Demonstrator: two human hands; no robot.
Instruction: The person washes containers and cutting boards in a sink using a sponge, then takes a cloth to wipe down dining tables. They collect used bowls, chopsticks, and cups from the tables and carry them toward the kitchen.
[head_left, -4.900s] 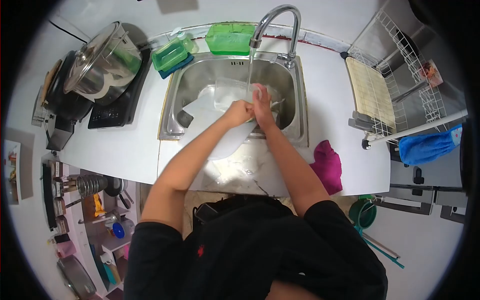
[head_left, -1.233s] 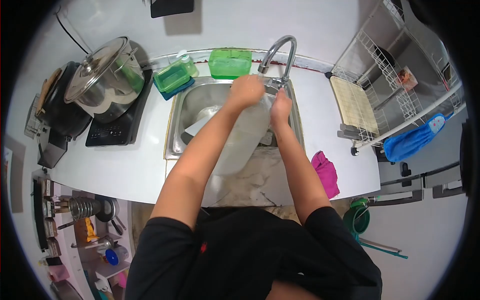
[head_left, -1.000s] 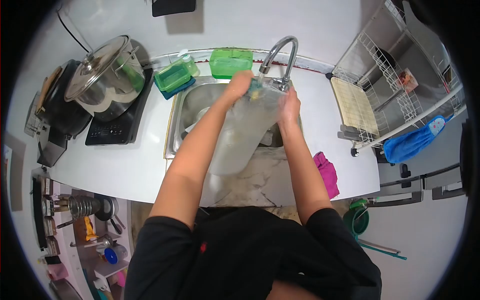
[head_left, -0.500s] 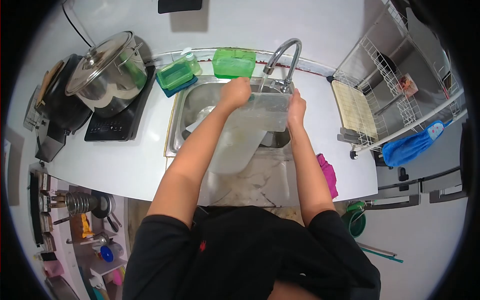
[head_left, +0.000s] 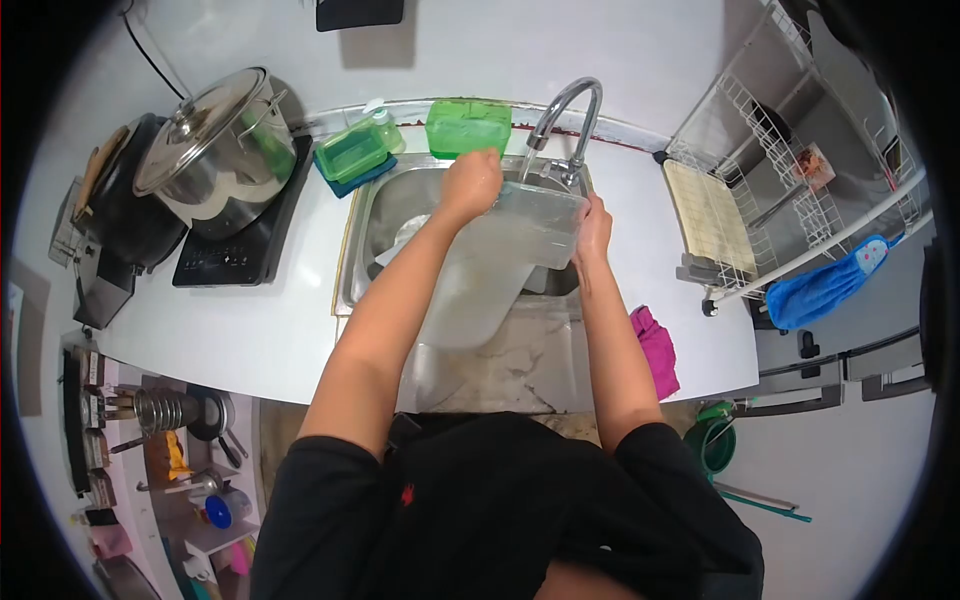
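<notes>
A long, translucent plastic container (head_left: 478, 285) is tilted over the steel sink (head_left: 349, 235), its far end beneath the running faucet (head_left: 574, 110). My left hand (head_left: 472, 186) is closed at the far left edge of the container, with its fingertips hidden from view. On the opposite side, my right hand (head_left: 594, 230) grips the container's right wall, thumb along the upper edge. Water runs from the spout toward the far end. Whitish items lie in the basin under my left forearm, mostly covered, so their kind cannot be told.
Behind the sink stand a green container (head_left: 468, 128), a second green tub (head_left: 354, 153) and a pump bottle (head_left: 384, 128). At left, a large steel pot (head_left: 225, 160) sits on a black cooktop (head_left: 225, 262). A magenta cloth (head_left: 654, 350) and wire rack (head_left: 765, 190) are at right.
The far end of the container has tipped slightly, its right side now lower. Both hands keep their hold, and the view has shifted a little.
</notes>
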